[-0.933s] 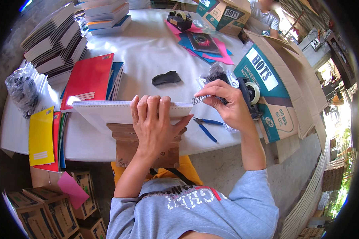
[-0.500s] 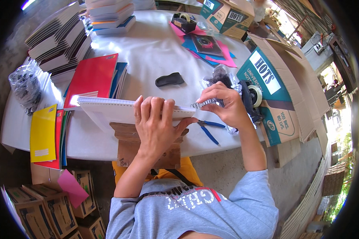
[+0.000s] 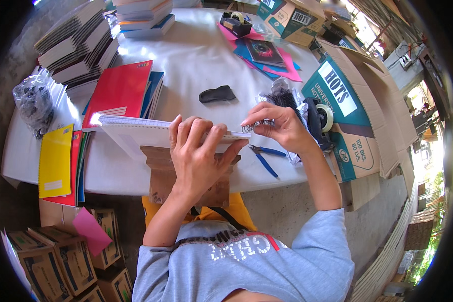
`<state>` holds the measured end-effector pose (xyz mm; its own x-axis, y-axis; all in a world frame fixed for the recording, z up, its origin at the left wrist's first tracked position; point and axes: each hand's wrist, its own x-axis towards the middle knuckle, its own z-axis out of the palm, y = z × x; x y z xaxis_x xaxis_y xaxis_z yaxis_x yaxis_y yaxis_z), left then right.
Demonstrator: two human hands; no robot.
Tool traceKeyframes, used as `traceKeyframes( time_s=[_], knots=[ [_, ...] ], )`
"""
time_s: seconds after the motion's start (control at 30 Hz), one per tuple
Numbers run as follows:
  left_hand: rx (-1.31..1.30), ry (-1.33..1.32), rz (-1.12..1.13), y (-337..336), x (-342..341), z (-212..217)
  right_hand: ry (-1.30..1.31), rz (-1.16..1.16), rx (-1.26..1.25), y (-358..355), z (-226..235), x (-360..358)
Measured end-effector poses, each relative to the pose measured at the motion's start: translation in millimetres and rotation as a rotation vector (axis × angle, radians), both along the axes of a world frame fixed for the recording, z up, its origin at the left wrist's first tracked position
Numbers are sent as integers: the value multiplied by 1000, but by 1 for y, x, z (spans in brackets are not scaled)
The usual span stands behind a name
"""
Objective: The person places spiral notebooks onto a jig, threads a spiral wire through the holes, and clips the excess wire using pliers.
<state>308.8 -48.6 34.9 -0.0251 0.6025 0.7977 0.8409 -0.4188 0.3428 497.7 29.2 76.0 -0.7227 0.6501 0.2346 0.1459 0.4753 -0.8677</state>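
Down at the worktop's [image 3: 116, 176] six o'clock edge, the left hand [image 3: 198, 153] grips a white notebook [image 3: 131, 133] while the right hand [image 3: 283, 126] pinches a wire coil [image 3: 249, 128] at its three o'clock end; keeping both in line should prevent snags.

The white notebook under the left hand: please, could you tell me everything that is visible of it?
The white notebook looks like a stack of paper, its near face mostly white. A row of small holes runs along its upper edge. It stands tilted at the brown, wood-like block; their contact is unclear. The left hand grips it near its right end, where the right hand holds a dark wire coil; whether this enters a hole is unclear.
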Motion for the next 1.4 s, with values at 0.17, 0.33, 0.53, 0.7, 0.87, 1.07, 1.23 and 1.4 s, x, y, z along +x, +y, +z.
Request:
traceKeyframes(
  time_s=[0.17, 0.33, 0.53, 0.7, 0.87, 1.07, 1.23, 1.4],
  knots=[
    [-14, -20, -14, -6, 1, 1, 47, -2, 79, -2, 6, 7],
    [-11, -67, -21, -14, 0, -8, -58, 6, 247, -8, 8, 3],
    [195, 39, 61, -34, -2, -37, -68, 51, 435, -23, 4, 4],
    [286, 48, 59, -35, -1, -50, -90, 20, 561, -38, 1, 7],
    [209, 22, 10, -35, -5, -33, -203, -32, 788, -47, 12, 10],
    [-89, 7, -127, -17, -12, -6, -214, 36, 759, -31, 19, 15],
    [-53, 12, -167, -1, -8, 2, -94, -2, 489, -22, 11, 12],
    [-10, 162, 94, -2, -1, 2, -265, -195, -41, -41, 12, 9]
  ],
)
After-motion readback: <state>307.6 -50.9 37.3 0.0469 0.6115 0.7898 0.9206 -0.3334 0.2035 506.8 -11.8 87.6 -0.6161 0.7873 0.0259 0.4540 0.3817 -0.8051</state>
